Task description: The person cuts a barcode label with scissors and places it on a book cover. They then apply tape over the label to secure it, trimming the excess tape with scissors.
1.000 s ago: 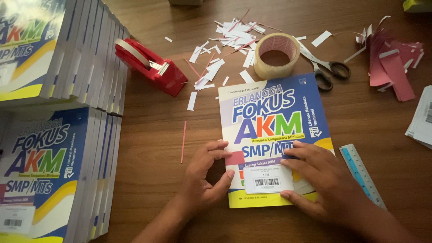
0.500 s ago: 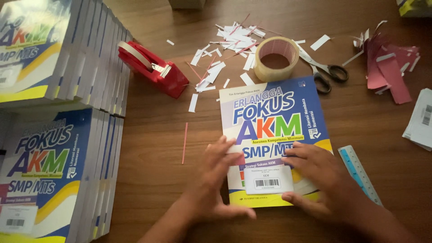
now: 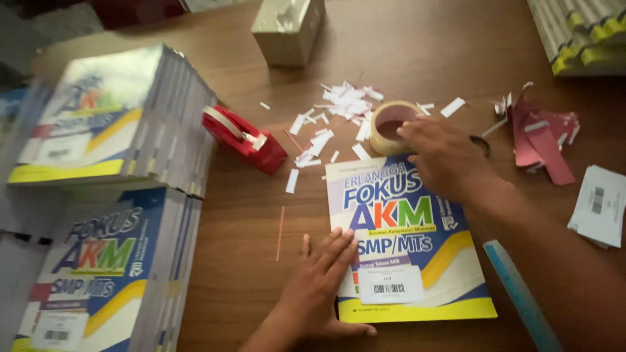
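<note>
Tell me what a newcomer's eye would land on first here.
First comes the blue, white and yellow workbook lying flat at the middle of the wooden table, with the left hand pressed on its lower left edge. Above it the right hand reaches onto a roll of clear packing tape, beside scattered white paper scraps. Two stacks of matching workbooks fill the left side.

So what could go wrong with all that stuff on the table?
The right hand reaches over the tape roll, right beside the scissors it half hides, so its fingers might bump the blades. The left hand only lies flat on the book, so the book could slide. The paper scraps nearby could stick to loose tape.
</note>
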